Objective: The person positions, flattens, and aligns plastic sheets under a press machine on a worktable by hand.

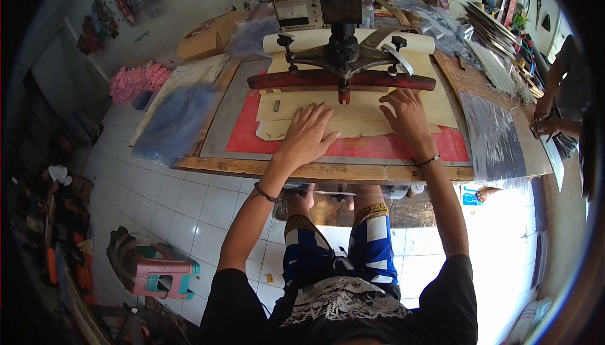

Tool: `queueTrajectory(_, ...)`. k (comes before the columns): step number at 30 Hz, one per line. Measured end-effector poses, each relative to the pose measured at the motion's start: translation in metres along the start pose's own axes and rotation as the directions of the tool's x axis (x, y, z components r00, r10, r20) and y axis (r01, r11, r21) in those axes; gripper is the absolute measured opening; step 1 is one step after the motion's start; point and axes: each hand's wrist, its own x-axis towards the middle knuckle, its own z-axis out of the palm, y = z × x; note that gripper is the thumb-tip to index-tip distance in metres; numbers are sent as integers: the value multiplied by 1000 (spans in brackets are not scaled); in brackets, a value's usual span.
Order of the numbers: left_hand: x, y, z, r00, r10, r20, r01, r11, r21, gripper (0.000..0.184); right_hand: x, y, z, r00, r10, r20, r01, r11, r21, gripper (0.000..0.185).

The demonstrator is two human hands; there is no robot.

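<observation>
My left hand (309, 132) lies flat on a tan sheet (359, 115), fingers spread towards the machine and thumb apart. My right hand (408, 118) rests at the sheet's right side. Its fingertips reach the lower edge of a long red bar (283, 80), and its thumb stands apart. Neither hand holds anything that I can see. The bar hangs across the sheet from a black press head (343, 52) with knobs on both sides. Beneath the tan sheet lies a red sheet (242, 137) on a grey board (217, 132). A small grey piece (276, 106) sits left of my left hand.
Clear bluish plastic sheets (173, 121) overhang the table's left side, near a pink heap (140, 80). More plastic (491, 134) covers the right side. A wooden edge (328, 170) runs along the front. Another person's hands (548, 118) are at far right. A stool (165, 270) stands on the floor.
</observation>
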Motion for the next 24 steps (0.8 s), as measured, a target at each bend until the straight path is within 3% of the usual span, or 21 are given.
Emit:
queueTrajectory(1, 8, 3, -6, 1000, 7, -10, -7, 1000, 19, 66, 3, -8, -4, 996, -71, -50, 71, 997, -14, 18)
queueTrajectory(2, 14, 5, -4, 999, 23, 23, -24, 999, 24, 67, 3, -16, -9, 991, -57, 117, 47, 995, 83, 29)
queueTrajectory(5, 21, 9, 6, 994, 35, 108, -37, 999, 15, 71, -7, -32, 19, 971, -122, 205, 90, 983, 159, 45)
queueTrajectory(6, 22, 9, 10, 992, 21, 126, -20, 1000, -4, 72, -8, -39, 19, 928, -115, 353, 66, 987, 150, 60)
queueTrajectory(12, 10, -9, 10, 985, -82, 151, 83, 997, -1, 75, -26, -30, -2, 903, 24, 428, -50, 997, 50, 68)
queueTrajectory(17, 1, -23, 2, 965, -229, 128, 228, 973, 23, 74, -42, -7, -17, 908, 138, 397, -160, 987, 22, 64)
queueTrajectory(24, 1, -32, 9, 963, -254, 87, 249, 966, 62, 73, -41, 3, -3, 950, 206, 234, -207, 978, -24, 56)
